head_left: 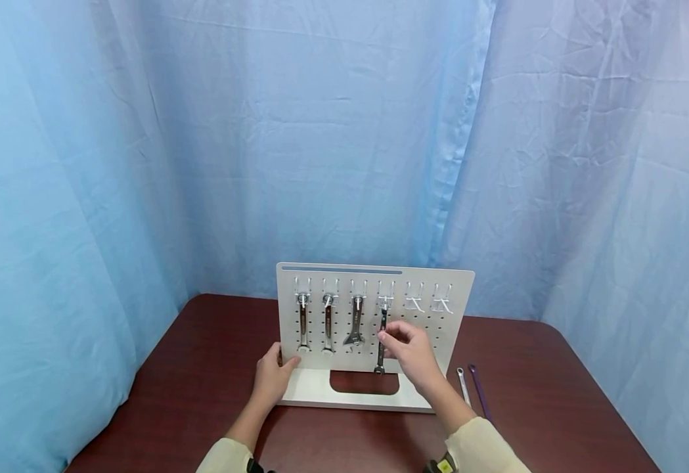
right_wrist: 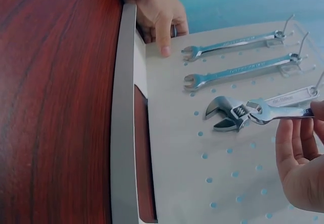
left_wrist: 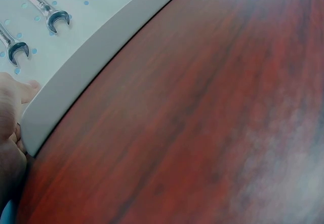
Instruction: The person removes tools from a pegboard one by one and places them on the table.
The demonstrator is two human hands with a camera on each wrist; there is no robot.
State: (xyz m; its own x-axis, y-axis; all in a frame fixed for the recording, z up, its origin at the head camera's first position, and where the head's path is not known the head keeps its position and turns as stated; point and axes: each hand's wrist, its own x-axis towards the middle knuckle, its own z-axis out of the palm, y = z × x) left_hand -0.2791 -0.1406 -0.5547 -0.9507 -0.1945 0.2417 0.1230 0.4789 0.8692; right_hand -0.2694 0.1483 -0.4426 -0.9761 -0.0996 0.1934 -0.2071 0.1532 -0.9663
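A white pegboard (head_left: 406, 335) stands upright on its base. At its lower left edge my left hand (head_left: 272, 376) grips the board, thumb on the front face and fingers behind. My right hand (head_left: 412, 351) pinches a slim wrench (head_left: 381, 355) between thumb and fingers, its upper end at the fourth hook from the left. In the right wrist view, the lower end of this wrench overlaps an adjustable wrench (right_wrist: 225, 115). That adjustable wrench hangs on the third hook, and two combination wrenches (head_left: 303, 328) hang on the hooks left of it.
Two bare hooks (head_left: 414, 303) are at the board's right side. On the dark red table (head_left: 533, 387), a silver wrench (head_left: 464, 386) and a purple wrench (head_left: 480, 392) lie right of the board, partly hidden by my right forearm. Blue curtains (head_left: 320, 131) surround the table.
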